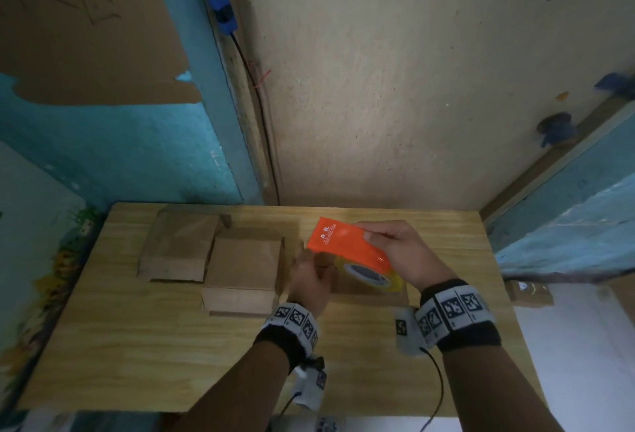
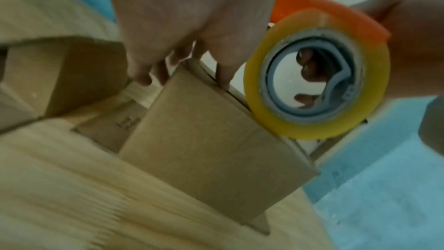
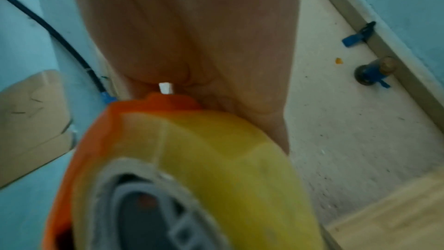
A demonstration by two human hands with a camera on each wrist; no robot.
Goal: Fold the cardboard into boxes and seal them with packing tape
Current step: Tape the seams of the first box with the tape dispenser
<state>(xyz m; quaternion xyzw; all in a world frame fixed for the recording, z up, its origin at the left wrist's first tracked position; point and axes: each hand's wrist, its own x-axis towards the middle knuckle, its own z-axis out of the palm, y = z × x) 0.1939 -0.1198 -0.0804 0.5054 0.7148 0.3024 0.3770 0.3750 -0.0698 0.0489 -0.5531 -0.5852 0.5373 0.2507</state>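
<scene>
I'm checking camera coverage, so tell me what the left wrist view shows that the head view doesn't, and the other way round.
Only the left wrist view shows the left hand with its fingertips on the top edge of the cardboard box, and fingers visible through the tape roll's hollow core.

Only the head view shows both wrists with their marker bands, the whole table and the printed top of the orange tape dispenser gripped by the right hand.

Both show the yellowish tape roll, the orange dispenser and more cardboard boxes on the table.
</scene>
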